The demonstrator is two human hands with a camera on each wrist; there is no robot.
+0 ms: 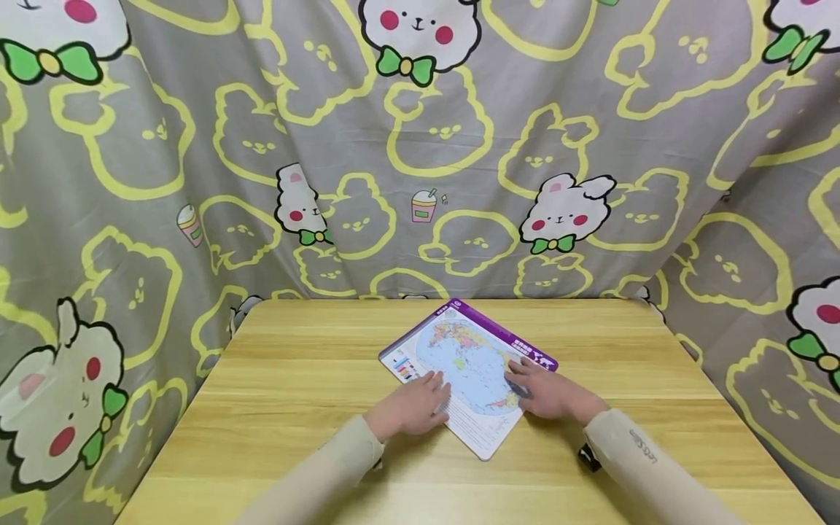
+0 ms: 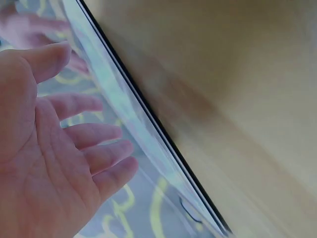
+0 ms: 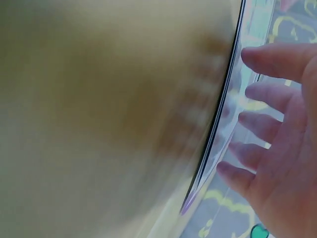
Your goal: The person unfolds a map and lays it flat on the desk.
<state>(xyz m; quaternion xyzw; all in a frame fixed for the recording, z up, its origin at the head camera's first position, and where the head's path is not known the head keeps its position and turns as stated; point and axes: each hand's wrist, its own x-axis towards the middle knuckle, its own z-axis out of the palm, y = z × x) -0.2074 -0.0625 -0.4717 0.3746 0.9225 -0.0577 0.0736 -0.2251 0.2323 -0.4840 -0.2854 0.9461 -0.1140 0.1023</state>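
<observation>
A flat map board with a purple top band and rounded corners lies turned cornerwise on the wooden table. It carries a pale blue world map with small text below. At its lower left edge is my left hand, fingers extended over the board's margin. My right hand reaches over the right edge, fingers spread across the map's side. From the left wrist, the board appears nearly edge-on beside slightly bent, separated fingers. The right wrist view likewise has loose, parted fingers beside the board's thin dark edge.
A grey curtain printed with yellow outlines and white cartoon animals hangs behind the table and along both sides. The table's far edge runs close behind the board's top corner. Beige sleeves cover both forearms.
</observation>
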